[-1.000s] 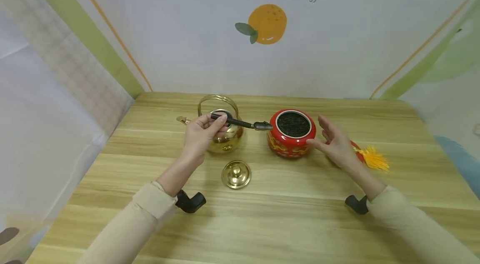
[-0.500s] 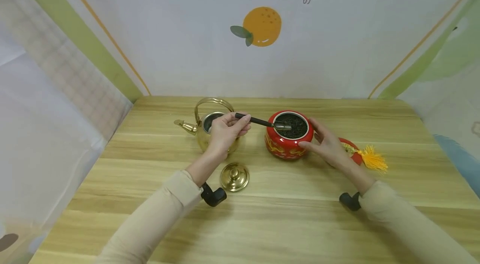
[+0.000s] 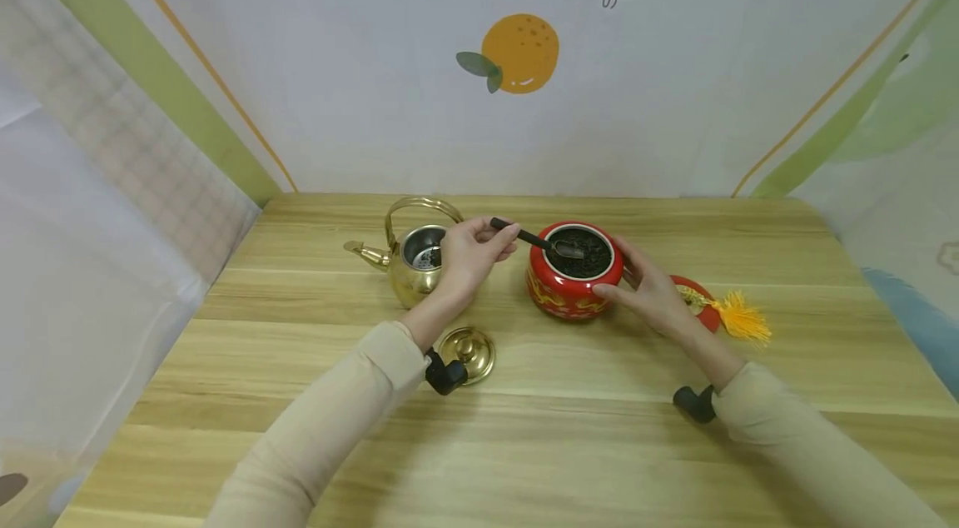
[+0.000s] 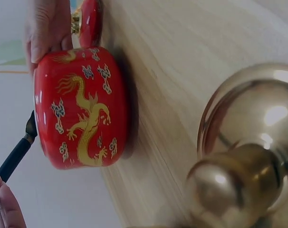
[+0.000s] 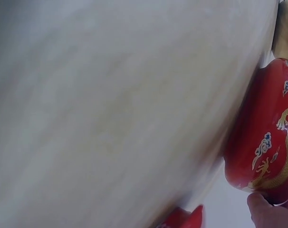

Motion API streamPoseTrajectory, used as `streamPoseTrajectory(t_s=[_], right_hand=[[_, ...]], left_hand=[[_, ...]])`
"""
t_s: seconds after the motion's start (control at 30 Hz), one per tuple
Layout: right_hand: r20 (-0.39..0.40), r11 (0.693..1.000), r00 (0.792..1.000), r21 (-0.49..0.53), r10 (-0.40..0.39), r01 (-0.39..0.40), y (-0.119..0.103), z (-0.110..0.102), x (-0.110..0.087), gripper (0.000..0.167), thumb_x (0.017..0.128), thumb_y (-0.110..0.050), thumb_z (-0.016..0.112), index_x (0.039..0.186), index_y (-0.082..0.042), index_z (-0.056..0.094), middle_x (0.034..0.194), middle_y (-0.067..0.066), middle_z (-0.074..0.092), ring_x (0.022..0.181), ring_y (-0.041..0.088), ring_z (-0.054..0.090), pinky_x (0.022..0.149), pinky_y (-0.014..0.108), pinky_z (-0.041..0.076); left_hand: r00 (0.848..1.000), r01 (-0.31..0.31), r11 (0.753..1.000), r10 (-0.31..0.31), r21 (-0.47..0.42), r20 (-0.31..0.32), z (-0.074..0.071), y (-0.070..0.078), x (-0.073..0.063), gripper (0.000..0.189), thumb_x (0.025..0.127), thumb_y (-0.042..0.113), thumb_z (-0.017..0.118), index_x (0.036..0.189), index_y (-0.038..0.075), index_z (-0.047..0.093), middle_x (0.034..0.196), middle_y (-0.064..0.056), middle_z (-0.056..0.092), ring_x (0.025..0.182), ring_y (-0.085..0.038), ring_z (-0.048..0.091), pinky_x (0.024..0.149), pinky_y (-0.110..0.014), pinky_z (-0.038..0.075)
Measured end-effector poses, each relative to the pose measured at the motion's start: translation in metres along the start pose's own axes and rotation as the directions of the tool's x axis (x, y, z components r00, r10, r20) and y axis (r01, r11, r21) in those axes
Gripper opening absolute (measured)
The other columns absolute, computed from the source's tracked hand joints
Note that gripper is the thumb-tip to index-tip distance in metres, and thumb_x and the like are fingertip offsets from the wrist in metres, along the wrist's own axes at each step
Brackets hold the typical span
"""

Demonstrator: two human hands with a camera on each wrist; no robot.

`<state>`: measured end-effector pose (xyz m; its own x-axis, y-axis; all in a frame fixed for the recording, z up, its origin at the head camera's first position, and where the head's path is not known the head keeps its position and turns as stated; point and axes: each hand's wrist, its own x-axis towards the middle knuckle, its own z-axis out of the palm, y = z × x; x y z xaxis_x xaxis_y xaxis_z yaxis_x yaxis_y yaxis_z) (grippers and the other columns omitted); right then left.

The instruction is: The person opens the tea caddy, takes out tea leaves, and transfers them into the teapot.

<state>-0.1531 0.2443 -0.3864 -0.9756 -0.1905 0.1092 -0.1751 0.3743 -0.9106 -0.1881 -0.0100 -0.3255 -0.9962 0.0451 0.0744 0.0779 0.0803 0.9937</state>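
Observation:
In the head view my left hand (image 3: 472,257) pinches the dark handle of a tea scoop (image 3: 534,239). The scoop's bowl lies over the dark tea leaves (image 3: 588,257) inside a round red jar (image 3: 565,299) with golden dragons. Against the jar's right side, my right hand (image 3: 648,291) holds it between thumb and fingers. The left wrist view catches the jar (image 4: 87,109) from the side, the scoop (image 4: 15,159) dipping behind its rim. In the right wrist view a fingertip and thumb touch the jar (image 5: 258,133) near its rim.
Left of the jar stands an uncovered brass teapot (image 3: 410,282), partly behind my left hand. Its brass lid (image 3: 479,345) lies in front, knob up. A red lid (image 3: 700,307) with a yellow tassel (image 3: 742,317) rests on the wooden table (image 3: 569,445) beyond my right hand.
My left hand has moved right, bringing the scoop from beside the jar into its mouth. The right hand has closed in from a small distance onto the jar's side.

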Motion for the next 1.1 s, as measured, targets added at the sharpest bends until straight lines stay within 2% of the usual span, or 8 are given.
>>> streamPoseTrajectory(t_s=[0.3, 0.4, 0.53, 0.67, 0.77, 0.87, 1.0, 1.1], right_hand=[[-0.013, 1.000, 1.000, -0.006, -0.002, 0.002, 0.001, 0.001, 0.000, 0.081, 0.084, -0.012, 0.071, 0.148, -0.002, 0.022, 0.152, 0.019, 0.027, 0.140, 0.033, 0.025, 0.113, 0.044, 0.026], [-0.012, 1.000, 1.000, 0.001, 0.002, -0.002, 0.002, 0.001, 0.000, 0.081, 0.084, -0.012, 0.071, 0.148, -0.002, 0.022, 0.152, 0.018, 0.027, 0.140, 0.032, 0.025, 0.113, 0.044, 0.026], [-0.004, 1.000, 1.000, 0.011, 0.021, -0.021, 0.001, 0.000, -0.001, 0.081, 0.085, -0.012, 0.070, 0.148, -0.002, 0.021, 0.152, 0.018, 0.026, 0.140, 0.033, 0.024, 0.112, 0.044, 0.026], [-0.004, 0.999, 0.999, 0.018, 0.035, -0.035, 0.000, 0.001, -0.001, 0.081, 0.085, -0.012, 0.070, 0.149, -0.002, 0.021, 0.152, 0.018, 0.025, 0.140, 0.033, 0.024, 0.112, 0.042, 0.026], [-0.004, 0.999, 0.999, 0.031, 0.037, -0.037, 0.000, 0.001, -0.001, 0.080, 0.085, -0.012, 0.070, 0.148, -0.002, 0.021, 0.153, 0.018, 0.025, 0.140, 0.033, 0.024, 0.112, 0.041, 0.026], [-0.001, 0.998, 0.999, 0.049, 0.033, -0.033, -0.001, 0.001, -0.001, 0.080, 0.086, -0.011, 0.069, 0.148, -0.002, 0.021, 0.152, 0.018, 0.025, 0.140, 0.033, 0.024, 0.111, 0.040, 0.026], [0.001, 0.998, 0.999, 0.055, 0.035, -0.035, -0.001, 0.002, -0.001, 0.080, 0.086, -0.012, 0.069, 0.149, -0.002, 0.021, 0.153, 0.017, 0.025, 0.140, 0.032, 0.024, 0.111, 0.039, 0.027], [-0.001, 0.998, 0.999, 0.041, 0.049, -0.049, -0.002, 0.001, -0.001, 0.081, 0.086, -0.014, 0.069, 0.149, -0.003, 0.020, 0.153, 0.017, 0.024, 0.140, 0.033, 0.024, 0.111, 0.040, 0.027]], left_hand=[[0.991, -0.130, 0.969, 0.129, 0.212, 0.020, 0.003, 0.001, 0.008, 0.017, 0.084, 0.017, 0.071, 0.092, 0.002, 0.071, 0.081, -0.013, 0.072, 0.066, -0.013, 0.069, 0.063, -0.019, 0.057], [0.984, -0.178, 0.938, 0.171, 0.298, 0.050, 0.005, 0.003, 0.010, 0.017, 0.085, 0.020, 0.071, 0.091, 0.004, 0.072, 0.079, -0.011, 0.072, 0.067, -0.015, 0.069, 0.058, -0.018, 0.055], [0.966, -0.256, 0.881, 0.239, 0.397, 0.094, 0.008, 0.006, 0.011, 0.016, 0.085, 0.021, 0.070, 0.088, 0.006, 0.072, 0.076, -0.008, 0.072, 0.066, -0.014, 0.069, 0.053, -0.018, 0.051], [0.949, -0.316, 0.842, 0.284, 0.437, 0.139, 0.014, 0.006, 0.012, 0.014, 0.085, 0.021, 0.070, 0.086, 0.007, 0.073, 0.078, -0.007, 0.073, 0.068, -0.013, 0.069, 0.057, -0.019, 0.052], [0.945, -0.327, 0.820, 0.288, 0.471, 0.155, 0.019, 0.004, 0.012, 0.015, 0.085, 0.022, 0.071, 0.086, 0.007, 0.073, 0.079, -0.006, 0.073, 0.070, -0.012, 0.069, 0.060, -0.018, 0.052], [0.956, -0.293, 0.829, 0.249, 0.477, 0.155, 0.023, 0.002, 0.011, 0.016, 0.084, 0.024, 0.072, 0.086, 0.008, 0.073, 0.078, -0.005, 0.073, 0.070, -0.012, 0.068, 0.060, -0.018, 0.051], [0.974, -0.221, 0.869, 0.178, 0.443, 0.138, 0.027, -0.001, 0.008, 0.016, 0.083, 0.024, 0.073, 0.086, 0.008, 0.073, 0.075, -0.005, 0.072, 0.068, -0.012, 0.067, 0.055, -0.016, 0.047], [0.981, -0.184, 0.895, 0.139, 0.406, 0.137, 0.030, -0.005, 0.007, 0.015, 0.083, 0.021, 0.073, 0.087, 0.007, 0.073, 0.074, -0.007, 0.072, 0.066, -0.011, 0.066, 0.053, -0.014, 0.044]])
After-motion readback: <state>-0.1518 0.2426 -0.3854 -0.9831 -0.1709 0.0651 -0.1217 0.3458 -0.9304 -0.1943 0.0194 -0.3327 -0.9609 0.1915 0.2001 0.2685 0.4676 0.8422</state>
